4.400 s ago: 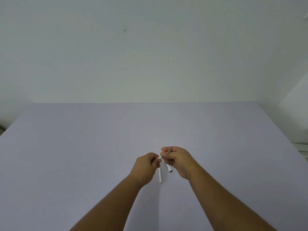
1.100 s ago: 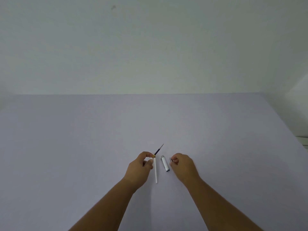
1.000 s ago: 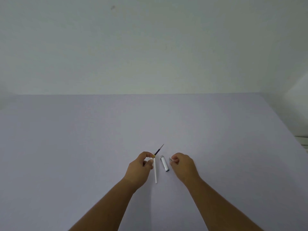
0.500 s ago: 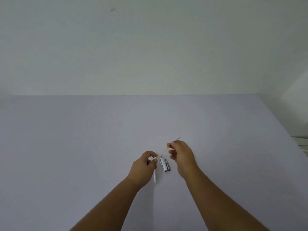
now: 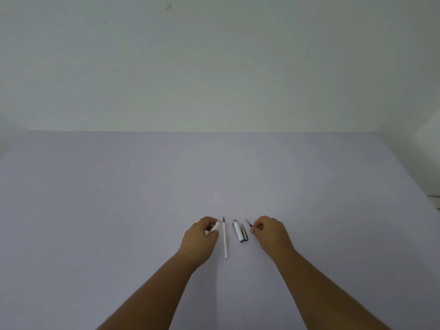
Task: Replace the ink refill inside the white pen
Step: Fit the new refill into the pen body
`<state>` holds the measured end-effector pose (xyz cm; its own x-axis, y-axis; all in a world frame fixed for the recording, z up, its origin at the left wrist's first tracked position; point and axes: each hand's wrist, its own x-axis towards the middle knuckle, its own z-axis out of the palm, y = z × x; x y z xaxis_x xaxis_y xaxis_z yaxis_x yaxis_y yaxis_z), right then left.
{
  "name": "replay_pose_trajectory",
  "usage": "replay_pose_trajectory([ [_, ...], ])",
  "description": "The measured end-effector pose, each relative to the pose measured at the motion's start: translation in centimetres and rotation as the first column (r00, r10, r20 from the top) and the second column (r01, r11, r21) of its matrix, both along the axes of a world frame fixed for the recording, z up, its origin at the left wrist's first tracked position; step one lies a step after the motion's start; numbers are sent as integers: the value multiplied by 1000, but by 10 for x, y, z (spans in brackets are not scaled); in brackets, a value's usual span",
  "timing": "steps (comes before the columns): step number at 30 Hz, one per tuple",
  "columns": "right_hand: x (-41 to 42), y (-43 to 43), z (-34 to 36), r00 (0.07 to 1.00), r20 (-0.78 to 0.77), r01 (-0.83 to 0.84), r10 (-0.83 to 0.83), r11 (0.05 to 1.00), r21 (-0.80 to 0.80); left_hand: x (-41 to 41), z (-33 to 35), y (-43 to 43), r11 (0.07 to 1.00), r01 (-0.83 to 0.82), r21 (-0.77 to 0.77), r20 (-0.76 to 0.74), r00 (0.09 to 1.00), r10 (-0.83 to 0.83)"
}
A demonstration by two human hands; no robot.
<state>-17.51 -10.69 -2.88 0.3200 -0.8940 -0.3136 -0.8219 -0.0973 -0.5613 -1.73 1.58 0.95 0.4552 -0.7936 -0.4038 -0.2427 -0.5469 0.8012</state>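
Note:
My left hand (image 5: 198, 238) is closed on a short white pen barrel piece (image 5: 213, 227), whose end sticks out between thumb and fingers. Just to its right a long thin white refill (image 5: 225, 241) lies on the table, its dark tip pointing away from me. Further right lies the white pen cap (image 5: 238, 231) with a silver clip. My right hand (image 5: 270, 234) pinches a second thin refill (image 5: 248, 222) with a dark tip, low over the table to the right of the cap; most of its length is hidden in my hand.
The work surface is a wide pale lilac table (image 5: 119, 198) that ends at a plain white wall (image 5: 214, 67). Its right edge (image 5: 419, 191) slants down towards me beside a white ledge.
Half a second ago my hands met above the cap, the right one drawing the thin refill from the barrel. Now they are apart and low, the right hand with the refill beside the cap.

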Motion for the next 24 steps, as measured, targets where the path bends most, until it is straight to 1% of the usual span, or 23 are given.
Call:
replay_pose_trajectory([
  [9, -2, 3, 2, 1000, -8, -9, 9, 1000, -14, 2, 3, 2, 1000, -12, -6, -7, 1000, 12],
  [12, 4, 7, 10, 1000, 15, -26, 27, 995, -95, 4, 4, 2, 1000, -26, -16, 4, 1000, 26],
  [14, 16, 14, 17, 996, 19, -82, 86, 987, -141, 7, 4, 3, 999, -41, -20, 25, 999, 42],
  [17, 43, 32, 20, 966, -91, -253, 242, 958, -135, 10, 3, 4, 998, -54, -26, 72, 996, 56],
  [20, 62, 54, 14, 914, -237, -367, 330, 920, -136, 13, 0, 6, 997, -79, -25, 105, 991, 81],
  [22, 65, 63, 9, 895, -286, -390, 341, 911, -135, 16, -2, 8, 995, -98, -17, 123, 987, 99],
  [24, 65, 69, 6, 915, -267, -341, 302, 933, -114, 19, -5, 12, 994, -107, -6, 129, 986, 107],
])
